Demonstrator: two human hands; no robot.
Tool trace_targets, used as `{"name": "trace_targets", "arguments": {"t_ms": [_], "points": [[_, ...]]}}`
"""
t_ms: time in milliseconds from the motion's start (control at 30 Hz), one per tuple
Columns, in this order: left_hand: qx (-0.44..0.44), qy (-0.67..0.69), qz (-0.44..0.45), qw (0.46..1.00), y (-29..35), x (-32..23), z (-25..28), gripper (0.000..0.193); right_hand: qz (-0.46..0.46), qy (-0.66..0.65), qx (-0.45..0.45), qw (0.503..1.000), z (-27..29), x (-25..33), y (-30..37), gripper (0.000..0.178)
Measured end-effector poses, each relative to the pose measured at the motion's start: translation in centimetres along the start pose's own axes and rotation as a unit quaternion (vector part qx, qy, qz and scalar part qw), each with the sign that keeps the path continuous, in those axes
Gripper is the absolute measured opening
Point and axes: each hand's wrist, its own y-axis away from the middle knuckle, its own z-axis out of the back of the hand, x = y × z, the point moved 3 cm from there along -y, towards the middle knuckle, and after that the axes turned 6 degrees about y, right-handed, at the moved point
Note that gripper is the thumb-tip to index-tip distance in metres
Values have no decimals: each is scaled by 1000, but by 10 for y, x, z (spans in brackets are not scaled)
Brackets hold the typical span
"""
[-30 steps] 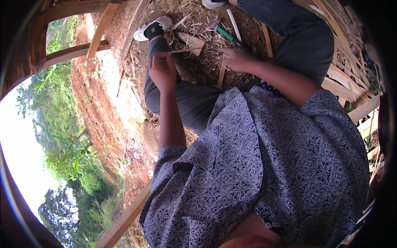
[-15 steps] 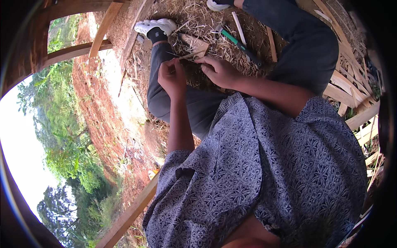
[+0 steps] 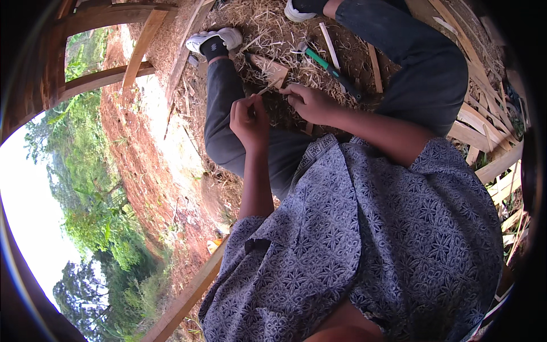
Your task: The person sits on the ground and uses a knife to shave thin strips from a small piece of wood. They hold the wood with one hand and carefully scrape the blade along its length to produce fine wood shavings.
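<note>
We are seeing a pale tan strip [image 3: 266, 89], a green-and-black hammer [image 3: 322, 61], white shoes [image 3: 231, 37], dark grey trousers [image 3: 225, 91], reddish soil [image 3: 134, 151] at left, and a navy-and-pale-grey flowered shirt [image 3: 364, 228] near.

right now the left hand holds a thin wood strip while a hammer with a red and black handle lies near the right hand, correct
Not red: the head view shows the hammer handle is green and black. It does lie near the right hand, and the left hand holds a thin wood strip.
</note>
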Motion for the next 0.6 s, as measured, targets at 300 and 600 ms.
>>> {"name": "trace_targets", "arguments": {"t_ms": [300,600], "points": [[7,-17,-34,999,5,-2,-2,12,67,-7,-1,998,-2,0,-1,33],[28,4,-31,999,6,-5,-1,10,93,-9,-28,995,-12,-11,-1,33]]}}
